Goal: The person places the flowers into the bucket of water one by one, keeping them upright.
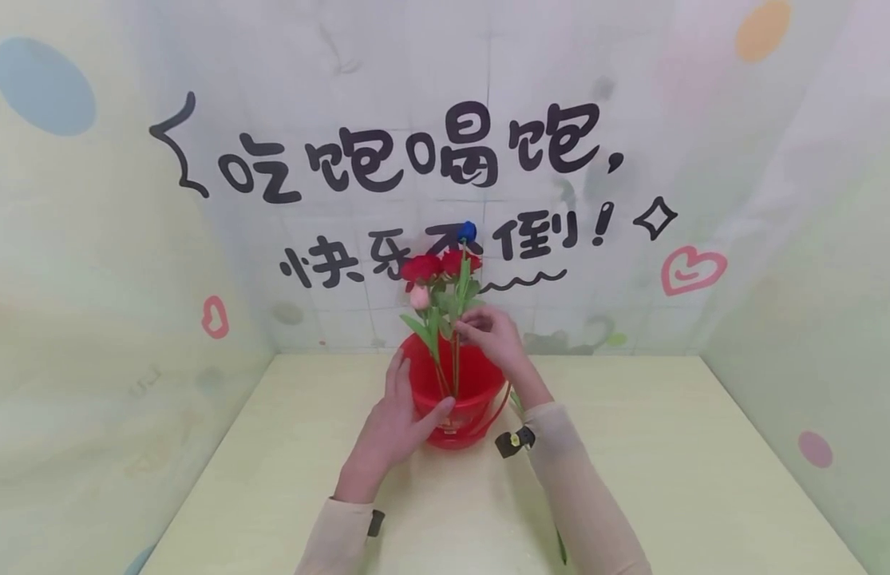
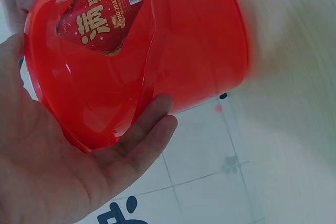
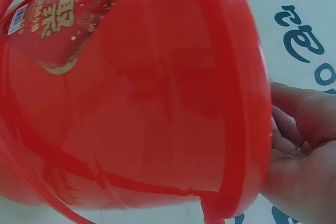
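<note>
A red plastic bucket [image 1: 453, 427] stands on the table with several artificial flowers in it. Red blooms [image 1: 421, 269] and a pink bud [image 1: 419, 298] rise above its rim. My left hand [image 1: 396, 419] grips the bucket's left side, thumb over the near rim; in the left wrist view its fingers [image 2: 142, 145] curve along the outside wall. At the far right rim my right hand [image 1: 496, 339] pinches the green stem of a blue flower [image 1: 467, 232], which stands upright above the others. In the right wrist view the bucket hides that hand's fingertips.
Beside the bucket and under my right forearm, green leaf tips [image 1: 562, 547] show on the pale table [image 1: 272, 479]; the forearm covers what joins them. A printed backdrop [image 1: 387, 64] closes off the back and sides. The bucket's red handle [image 1: 500, 411] hangs at its right.
</note>
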The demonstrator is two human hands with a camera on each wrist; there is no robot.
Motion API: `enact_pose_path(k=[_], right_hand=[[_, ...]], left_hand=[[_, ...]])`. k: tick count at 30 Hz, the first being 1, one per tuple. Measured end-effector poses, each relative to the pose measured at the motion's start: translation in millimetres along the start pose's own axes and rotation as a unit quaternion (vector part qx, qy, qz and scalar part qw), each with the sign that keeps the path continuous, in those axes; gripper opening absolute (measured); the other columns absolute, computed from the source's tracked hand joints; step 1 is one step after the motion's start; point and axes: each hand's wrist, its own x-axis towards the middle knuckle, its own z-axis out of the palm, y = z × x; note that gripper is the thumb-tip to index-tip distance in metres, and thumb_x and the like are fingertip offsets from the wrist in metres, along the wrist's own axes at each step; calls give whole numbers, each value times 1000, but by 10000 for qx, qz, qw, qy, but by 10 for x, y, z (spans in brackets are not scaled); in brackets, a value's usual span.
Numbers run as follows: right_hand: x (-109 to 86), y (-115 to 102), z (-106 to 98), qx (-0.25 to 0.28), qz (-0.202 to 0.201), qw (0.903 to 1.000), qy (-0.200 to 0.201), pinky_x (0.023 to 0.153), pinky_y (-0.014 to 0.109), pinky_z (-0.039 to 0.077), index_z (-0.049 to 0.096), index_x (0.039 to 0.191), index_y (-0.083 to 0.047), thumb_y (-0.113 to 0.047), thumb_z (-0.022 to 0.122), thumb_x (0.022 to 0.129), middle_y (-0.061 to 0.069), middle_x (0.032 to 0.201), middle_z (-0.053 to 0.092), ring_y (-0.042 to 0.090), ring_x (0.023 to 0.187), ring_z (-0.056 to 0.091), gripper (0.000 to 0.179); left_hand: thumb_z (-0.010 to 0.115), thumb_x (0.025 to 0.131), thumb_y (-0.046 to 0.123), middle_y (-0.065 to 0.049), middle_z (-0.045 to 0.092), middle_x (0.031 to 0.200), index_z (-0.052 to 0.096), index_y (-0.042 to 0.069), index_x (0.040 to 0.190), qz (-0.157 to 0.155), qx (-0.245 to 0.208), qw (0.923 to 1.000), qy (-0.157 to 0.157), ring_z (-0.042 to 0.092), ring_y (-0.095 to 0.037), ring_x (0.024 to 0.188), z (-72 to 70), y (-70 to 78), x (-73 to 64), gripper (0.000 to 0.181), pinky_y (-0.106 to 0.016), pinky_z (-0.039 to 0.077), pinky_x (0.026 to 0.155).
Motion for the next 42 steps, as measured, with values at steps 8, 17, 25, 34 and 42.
enact_pose_path(k=[8,17,25,34,42], right_hand=[[-9,45,66,-108,40,9997,-194,87,41,64,70,112,5,-7,73,100,21,104,75,32,91,76,17],[-19,81,112,-565,112,9976,-372,88,45,63,72,113,2,-9,74,100,17,103,76,28,89,76,17],[-21,86,119,-904,159,9945,-507,83,37,64,72,112,1,-11,75,99,14,99,76,24,88,75,18],[10,96,131,-1279,409,9854,-1048,81,37,65,72,105,0,-9,76,97,11,94,74,24,84,77,13],[39,99,138,-1365,750,9776,-1413,79,36,65,73,105,-1,-8,76,97,11,96,74,23,85,78,11]], left_hand=[[69,87,76,-3,21,171,5,19,171,52,27,10000,4,54,-31,139,4,-10,8,120,-50,64,86],[66,87,79,-3,20,172,4,19,171,55,105,9999,18,56,-31,136,4,-19,17,120,-48,64,86],[66,88,78,-3,16,173,6,18,171,99,97,9999,36,59,-33,132,-7,1,4,118,-49,64,84],[64,88,78,-4,17,173,5,19,171,64,126,9999,18,62,-32,129,-3,0,0,117,-48,64,84],[65,88,78,-4,21,171,5,20,170,85,55,9999,19,60,-31,131,-2,1,2,117,-48,64,85]])
